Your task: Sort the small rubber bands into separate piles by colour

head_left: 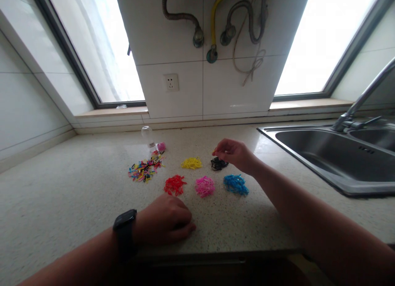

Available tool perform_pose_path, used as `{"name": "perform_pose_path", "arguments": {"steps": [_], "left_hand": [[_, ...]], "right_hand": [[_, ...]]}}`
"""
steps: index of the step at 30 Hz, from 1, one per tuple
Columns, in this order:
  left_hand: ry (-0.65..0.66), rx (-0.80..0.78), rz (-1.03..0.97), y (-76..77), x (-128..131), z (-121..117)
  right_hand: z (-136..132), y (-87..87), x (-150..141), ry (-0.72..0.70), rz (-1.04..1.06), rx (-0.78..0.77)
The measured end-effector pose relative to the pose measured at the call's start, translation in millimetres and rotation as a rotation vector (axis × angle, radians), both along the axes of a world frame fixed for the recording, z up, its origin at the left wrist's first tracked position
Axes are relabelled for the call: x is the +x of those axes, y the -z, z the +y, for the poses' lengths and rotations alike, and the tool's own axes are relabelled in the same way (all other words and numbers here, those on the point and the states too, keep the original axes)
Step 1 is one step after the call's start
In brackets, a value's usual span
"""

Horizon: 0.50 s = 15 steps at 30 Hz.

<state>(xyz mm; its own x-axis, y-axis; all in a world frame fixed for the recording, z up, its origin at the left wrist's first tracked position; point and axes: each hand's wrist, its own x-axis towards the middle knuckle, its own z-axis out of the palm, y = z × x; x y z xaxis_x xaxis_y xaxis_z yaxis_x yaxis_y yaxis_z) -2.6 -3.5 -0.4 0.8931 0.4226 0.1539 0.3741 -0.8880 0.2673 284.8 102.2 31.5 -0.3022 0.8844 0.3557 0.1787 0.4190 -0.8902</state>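
Small rubber bands lie sorted in piles on the speckled counter (77, 203): yellow (191, 163), black (218, 164), red (174, 184), pink (205, 186) and blue (236, 184). A mixed heap of coloured bands (145, 168) lies to the left. My right hand (234, 153) hovers over the black pile with fingertips pinched together; what they hold is too small to name. My left hand (166, 224), with a black watch on the wrist, rests curled on the counter just below the red pile.
A small clear bottle (148, 136) lies tipped behind the mixed heap, with a pink cap (161, 146) beside it. A steel sink (333, 158) with a tap (358, 109) fills the right. The tiled wall behind carries a socket (171, 82) and hoses.
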Motion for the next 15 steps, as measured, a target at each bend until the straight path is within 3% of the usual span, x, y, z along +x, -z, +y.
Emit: {"name": "perform_pose_path", "arguments": {"steps": [15], "left_hand": [[-0.004,0.004,0.003,-1.5,0.4,-0.3]], "right_hand": [[-6.6,-2.8,-4.4,-0.009,-0.027,0.028]]}}
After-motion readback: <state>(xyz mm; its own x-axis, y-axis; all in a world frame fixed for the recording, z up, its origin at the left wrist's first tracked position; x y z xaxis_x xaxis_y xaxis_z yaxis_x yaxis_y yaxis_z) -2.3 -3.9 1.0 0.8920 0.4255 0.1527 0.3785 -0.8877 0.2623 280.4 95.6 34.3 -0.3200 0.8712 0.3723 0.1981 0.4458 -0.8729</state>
